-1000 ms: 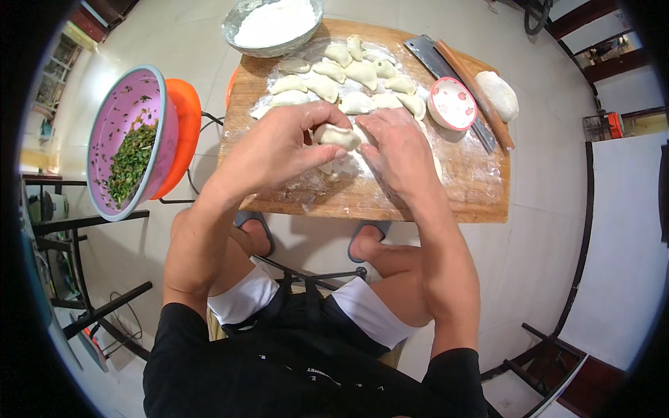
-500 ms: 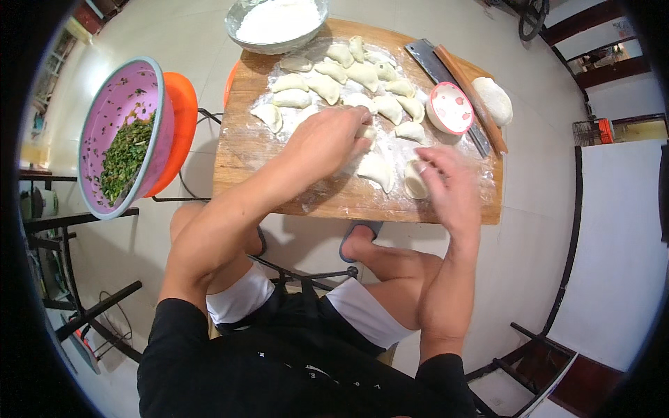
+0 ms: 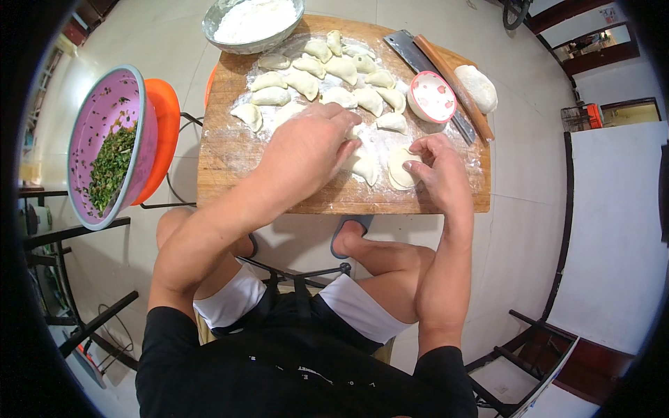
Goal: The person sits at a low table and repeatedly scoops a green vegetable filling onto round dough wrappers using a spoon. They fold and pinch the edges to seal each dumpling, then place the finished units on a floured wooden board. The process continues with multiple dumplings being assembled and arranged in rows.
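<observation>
Lying near R on floured brown wooden bench (image 3: 240, 155), a flat rnd pale dough wrapper (image 3: 399, 172) is touched by R hand (image 3: 442, 171); pale crescent dumpling (image 3: 355, 132) is part-hidden by L hand (image 3: 304, 149); neither grip can be told.

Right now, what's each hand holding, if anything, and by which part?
Right hand: the dough wrapper, by its right edge, between thumb and finger. Left hand: can't tell; some dough shows at its fingertips, but the hand hides the grip.
</observation>
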{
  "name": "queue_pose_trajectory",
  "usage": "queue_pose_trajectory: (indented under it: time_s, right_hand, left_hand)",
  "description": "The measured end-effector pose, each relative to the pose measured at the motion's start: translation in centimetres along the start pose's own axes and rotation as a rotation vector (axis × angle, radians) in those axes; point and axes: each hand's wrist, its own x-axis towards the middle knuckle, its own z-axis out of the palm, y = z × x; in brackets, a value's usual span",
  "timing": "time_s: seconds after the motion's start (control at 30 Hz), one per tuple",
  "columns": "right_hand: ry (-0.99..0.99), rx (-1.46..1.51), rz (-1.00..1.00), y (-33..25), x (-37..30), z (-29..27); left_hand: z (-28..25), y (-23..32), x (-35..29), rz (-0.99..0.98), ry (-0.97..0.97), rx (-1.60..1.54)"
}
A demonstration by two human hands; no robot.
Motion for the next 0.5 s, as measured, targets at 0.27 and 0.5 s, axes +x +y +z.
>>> queue_pose_trajectory:
  time_s: [0.27, 0.5]
  right_hand:
    - [-0.016, 0.060, -0.051, 0.5, 0.2, 0.0]
    - [-0.110, 0.241, 0.006, 2.1, 0.5, -0.3]
  left_hand:
    - [2.4, 1.8, -0.2, -0.022, -0.105, -0.182]
    - [7.5, 1.4, 4.2, -0.062, -0.257, -0.169]
